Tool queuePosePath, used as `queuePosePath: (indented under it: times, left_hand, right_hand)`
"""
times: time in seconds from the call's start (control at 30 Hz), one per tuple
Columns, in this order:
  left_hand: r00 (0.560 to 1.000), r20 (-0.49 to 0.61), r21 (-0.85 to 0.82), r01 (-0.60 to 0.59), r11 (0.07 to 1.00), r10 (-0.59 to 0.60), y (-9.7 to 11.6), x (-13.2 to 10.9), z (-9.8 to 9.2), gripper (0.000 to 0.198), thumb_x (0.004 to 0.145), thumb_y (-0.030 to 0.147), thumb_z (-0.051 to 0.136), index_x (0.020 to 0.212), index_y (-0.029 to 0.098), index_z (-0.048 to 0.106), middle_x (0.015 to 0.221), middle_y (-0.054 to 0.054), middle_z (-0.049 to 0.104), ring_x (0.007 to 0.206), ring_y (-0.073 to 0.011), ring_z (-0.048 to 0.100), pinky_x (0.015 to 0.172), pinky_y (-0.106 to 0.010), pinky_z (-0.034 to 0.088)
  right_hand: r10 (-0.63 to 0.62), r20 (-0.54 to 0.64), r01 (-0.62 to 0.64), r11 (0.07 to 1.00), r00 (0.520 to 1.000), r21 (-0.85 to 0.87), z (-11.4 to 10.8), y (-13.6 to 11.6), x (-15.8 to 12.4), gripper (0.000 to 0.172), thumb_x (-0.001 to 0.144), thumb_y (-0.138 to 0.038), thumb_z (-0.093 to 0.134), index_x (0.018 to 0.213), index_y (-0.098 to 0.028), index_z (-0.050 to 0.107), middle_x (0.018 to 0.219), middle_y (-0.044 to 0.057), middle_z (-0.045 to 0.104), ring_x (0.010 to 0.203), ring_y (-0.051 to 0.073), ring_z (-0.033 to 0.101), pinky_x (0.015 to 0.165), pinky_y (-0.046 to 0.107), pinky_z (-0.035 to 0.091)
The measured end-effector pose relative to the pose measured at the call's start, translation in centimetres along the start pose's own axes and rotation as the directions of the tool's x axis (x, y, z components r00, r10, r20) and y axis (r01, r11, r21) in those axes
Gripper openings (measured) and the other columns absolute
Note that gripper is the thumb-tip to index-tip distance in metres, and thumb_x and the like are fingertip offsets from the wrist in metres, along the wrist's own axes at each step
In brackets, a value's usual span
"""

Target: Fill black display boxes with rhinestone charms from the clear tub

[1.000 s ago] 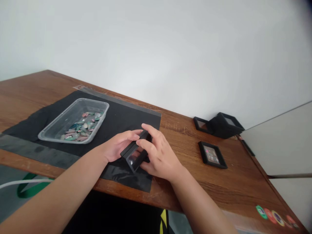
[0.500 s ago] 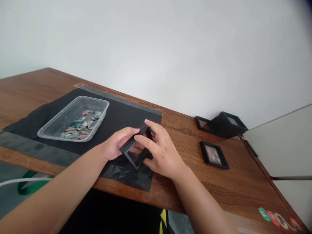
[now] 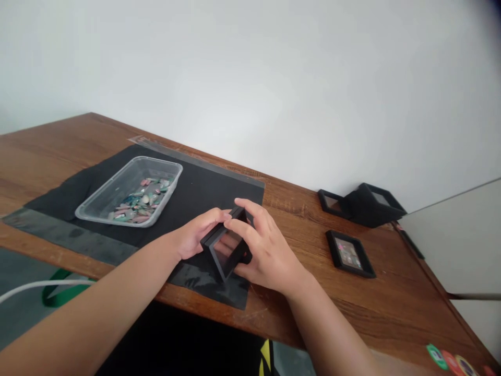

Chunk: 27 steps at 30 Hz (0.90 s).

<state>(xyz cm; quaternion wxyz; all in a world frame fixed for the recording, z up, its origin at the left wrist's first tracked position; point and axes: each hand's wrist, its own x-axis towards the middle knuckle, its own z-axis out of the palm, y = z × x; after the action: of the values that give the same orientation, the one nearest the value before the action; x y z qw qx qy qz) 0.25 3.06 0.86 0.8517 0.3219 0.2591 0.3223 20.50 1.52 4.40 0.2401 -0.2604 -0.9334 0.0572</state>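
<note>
Both hands hold a small black frame [image 3: 218, 241] with a clear pane, tilted on edge above the front of a black mat [image 3: 203, 196]. My left hand [image 3: 198, 235] grips its left side, the thumb along the upper edge and fingers showing behind the pane. My right hand [image 3: 262, 245] is closed round the right side, with fingertips on the top edge and the lower fingers underneath. Left of the hands, a clear plastic tub [image 3: 105, 190] stands on the mat. In it lie flat pieces [image 3: 143, 201] in pink, green and white.
On the brown wooden table [image 3: 297, 230], a black frame with colourful bits inside [image 3: 349, 254] lies to the right. Several more black frames [image 3: 366, 206] are stacked by the white wall. Round coloured stickers [image 3: 450, 360] are near the right front corner.
The held frame has turned more upright, and its pane shows the fingers behind more clearly. Both hands keep their grip. The whole view has shifted slightly.
</note>
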Motion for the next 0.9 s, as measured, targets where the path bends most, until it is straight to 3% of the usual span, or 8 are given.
queuePosePath:
  times: [0.13, 0.37, 0.6, 0.9]
  left_hand:
    - [0.999, -0.03, 0.007, -0.013, 1.0, 0.013, -0.1, 0.0, 0.4, 0.041, 0.073, 0.048, 0.075, 0.096, 0.015, 0.068, 0.08, -0.008, 0.075, 0.072, -0.0234, 0.072, 0.067, -0.032, 0.056]
    - [0.999, 0.008, 0.053, -0.033, 0.998, 0.033, -0.4, 0.1, 0.1, 0.043, 0.078, 0.048, 0.069, 0.104, 0.015, 0.069, 0.085, -0.011, 0.076, 0.072, -0.0255, 0.072, 0.066, -0.035, 0.056]
    - [0.999, -0.032, 0.052, 0.023, 0.998, -0.021, -0.4, 0.2, 0.1, 0.039, 0.077, 0.045, 0.066, 0.1, 0.014, 0.067, 0.078, -0.01, 0.075, 0.068, -0.0222, 0.071, 0.066, -0.031, 0.055]
    - [0.997, -0.063, 0.056, 0.04, 0.998, -0.037, 0.1, 0.1, 0.8, 0.044, 0.073, 0.04, 0.067, 0.111, 0.017, 0.063, 0.072, -0.005, 0.072, 0.059, -0.0197, 0.068, 0.06, -0.029, 0.053]
  right_hand:
    - [-0.018, 0.004, 0.018, 1.0, 1.0, 0.006, -0.1, -0.1, 0.1, 0.066, 0.079, -0.02, 0.07, 0.139, -0.025, 0.042, 0.154, 0.017, 0.037, 0.143, 0.033, 0.037, 0.112, 0.057, 0.039]
    - [-0.009, 0.001, 0.009, 1.0, 1.0, 0.0, 0.3, -0.4, 0.2, 0.069, 0.077, -0.018, 0.069, 0.139, -0.025, 0.039, 0.15, 0.018, 0.04, 0.14, 0.034, 0.039, 0.11, 0.057, 0.04]
    - [-0.032, -0.028, 0.033, 0.999, 0.999, 0.018, 0.8, -0.2, 0.1, 0.072, 0.074, -0.017, 0.07, 0.138, -0.022, 0.037, 0.147, 0.019, 0.038, 0.14, 0.032, 0.038, 0.11, 0.053, 0.042]
    - [-0.046, -0.049, 0.047, 0.999, 0.998, 0.017, 0.9, 0.0, -0.1, 0.073, 0.076, -0.019, 0.071, 0.139, -0.023, 0.035, 0.146, 0.019, 0.038, 0.137, 0.034, 0.04, 0.106, 0.055, 0.045]
